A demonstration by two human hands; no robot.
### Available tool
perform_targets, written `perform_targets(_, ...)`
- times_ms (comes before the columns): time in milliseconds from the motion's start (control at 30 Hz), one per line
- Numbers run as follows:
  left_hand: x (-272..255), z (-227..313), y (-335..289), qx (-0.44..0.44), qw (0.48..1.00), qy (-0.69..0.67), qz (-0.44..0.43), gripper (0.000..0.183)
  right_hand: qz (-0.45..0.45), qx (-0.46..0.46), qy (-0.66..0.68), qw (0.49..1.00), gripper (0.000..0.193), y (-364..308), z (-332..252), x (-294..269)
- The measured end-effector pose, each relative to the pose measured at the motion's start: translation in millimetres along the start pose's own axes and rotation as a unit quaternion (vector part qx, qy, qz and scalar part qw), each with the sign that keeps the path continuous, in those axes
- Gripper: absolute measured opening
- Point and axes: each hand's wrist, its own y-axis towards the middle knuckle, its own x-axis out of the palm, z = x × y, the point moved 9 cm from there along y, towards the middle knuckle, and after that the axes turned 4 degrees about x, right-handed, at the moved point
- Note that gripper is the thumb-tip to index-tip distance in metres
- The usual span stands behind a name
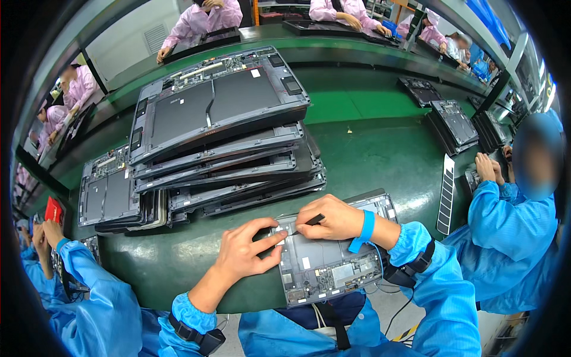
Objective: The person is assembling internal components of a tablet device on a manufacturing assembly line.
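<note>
On the table before me lies an opened tablet-like device (333, 257), its dark battery panels and circuit board exposed, the board side toward me. The fingers of my left hand (245, 253) are apart, their tips resting on the device's left edge near its far corner. My right hand (333, 221) is closed around a slim black tool (315, 219) above the far left part of the device. The tool's tip points toward my left fingertips, and its exact kind is hard to make out. A blue wrist strap (365, 231) with a cord circles my right wrist.
A tall, uneven stack of similar opened devices (220, 107) stands far left, beside a lower stack (107, 193). A strip of dark rectangular pieces (445, 193) lies to the right. Co-workers in blue sit at both sides; more device stacks (453, 125) stand far right.
</note>
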Motion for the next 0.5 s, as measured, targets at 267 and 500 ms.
perform_targets(267,-2.8,6.8,-0.1,0.017,0.999,0.026,0.014,0.025,0.078,-0.006,-0.061,0.995,0.008,-14.7,-12.3,-1.1)
perform_targets(500,1.5,10.2,-0.2,0.023,0.998,0.050,-0.034,0.022,0.096,0.048,0.008,0.994,0.009,-15.9,-2.1,-2.7)
